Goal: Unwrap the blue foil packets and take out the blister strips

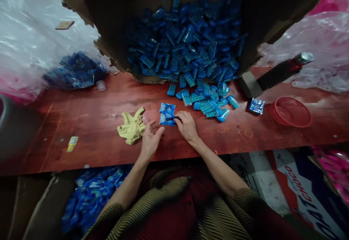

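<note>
In front of me on the red table lies a blue printed card (167, 108), flat and creased across its middle. My right hand (187, 127) is closed in a pinch on a slim dark blue object (169, 118) held over the card's lower half; its exact kind is too small to tell. Left of the card, my left hand (151, 138) is open, its fingers apart and nothing visible in them. A crumpled yellow cloth (131, 126) sits beside its fingertips. Several small clear containers with blue caps and blue beads (208, 105) are scattered right of and beyond the card.
A torn cardboard box (109, 25) spills a heap of the containers. At right are a hammer-like tool (280, 73), a stack of blue packets (256, 106) and a red plastic basket (291, 112). A blue-filled bag (77, 71) lies at left, and blue packets (92, 196) sit below the table.
</note>
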`<state>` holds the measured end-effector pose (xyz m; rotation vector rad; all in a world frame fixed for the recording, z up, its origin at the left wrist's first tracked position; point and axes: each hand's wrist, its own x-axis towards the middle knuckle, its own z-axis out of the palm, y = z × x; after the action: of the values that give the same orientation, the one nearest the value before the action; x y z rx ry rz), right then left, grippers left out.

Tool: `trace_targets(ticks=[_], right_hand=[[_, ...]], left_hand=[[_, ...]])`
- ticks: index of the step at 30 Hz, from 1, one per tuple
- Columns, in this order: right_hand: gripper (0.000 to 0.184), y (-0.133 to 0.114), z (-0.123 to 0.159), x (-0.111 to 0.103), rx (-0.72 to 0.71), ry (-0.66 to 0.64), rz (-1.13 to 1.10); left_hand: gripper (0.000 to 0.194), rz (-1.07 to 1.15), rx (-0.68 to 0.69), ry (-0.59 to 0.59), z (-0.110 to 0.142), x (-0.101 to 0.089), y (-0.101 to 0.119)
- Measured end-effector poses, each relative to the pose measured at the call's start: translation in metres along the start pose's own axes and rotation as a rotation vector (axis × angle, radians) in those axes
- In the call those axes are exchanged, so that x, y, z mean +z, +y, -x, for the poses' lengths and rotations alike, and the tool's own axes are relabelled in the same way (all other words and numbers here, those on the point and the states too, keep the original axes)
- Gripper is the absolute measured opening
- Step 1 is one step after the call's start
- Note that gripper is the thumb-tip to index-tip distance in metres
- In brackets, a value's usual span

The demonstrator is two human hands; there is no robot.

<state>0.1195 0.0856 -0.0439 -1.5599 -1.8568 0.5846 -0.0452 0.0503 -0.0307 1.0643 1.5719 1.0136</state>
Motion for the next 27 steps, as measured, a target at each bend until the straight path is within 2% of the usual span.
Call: trace_targets(ticks=[2, 4, 6, 8, 10, 12, 16, 18, 21, 24, 27], right_hand=[[0.017, -0.011, 0.004, -0.004, -0.045, -0.031, -0.188], [0.016, -0.019, 0.008, -0.005, -0.028, -0.071, -0.363], [0.022, -0.021, 0.011, -0.002, 0.099, -0.072, -0.544], [0.034, -0.019, 0.012, 0.002, 0.303, -0.089, -0.752], [0.032, -0.016, 0.012, 0.007, 0.479, -0.168, -0.936], [0.026, -0.015, 0.013, 0.010, 0.562, -0.233, -1.029], [0.027, -0.019, 0.017, 0.012, 0.579, -0.203, -0.999], [0.026, -0.019, 0.018, 0.011, 0.559, -0.228, -0.946], [0.024, -0.016, 0.018, 0.011, 0.508, -0.247, -0.924], [0.021, -0.014, 0.019, 0.016, 0.469, -0.183, -0.890], [0.022, -0.016, 0.021, 0.022, 0.420, -0.097, -0.748]], left_hand=[[0.052, 0.249, -0.134, -0.097, -0.004, 0.016, 0.002], [0.045, 0.415, -0.206, -0.113, -0.006, 0.024, 0.004], [0.041, 0.519, -0.244, -0.079, -0.006, 0.026, 0.006], [0.041, 0.569, -0.262, -0.065, -0.004, 0.025, 0.007], [0.040, 0.593, -0.252, -0.060, -0.001, 0.025, 0.007], [0.038, 0.615, -0.240, -0.048, 0.002, 0.027, 0.006], [0.031, 0.557, -0.209, 0.017, 0.003, 0.034, 0.002], [0.027, 0.496, -0.176, 0.044, 0.002, 0.035, 0.000], [0.022, 0.443, -0.154, 0.012, 0.003, 0.032, 0.001], [0.020, 0.413, -0.146, -0.010, 0.005, 0.029, 0.004], [0.024, 0.395, -0.136, 0.017, 0.006, 0.030, 0.007]])
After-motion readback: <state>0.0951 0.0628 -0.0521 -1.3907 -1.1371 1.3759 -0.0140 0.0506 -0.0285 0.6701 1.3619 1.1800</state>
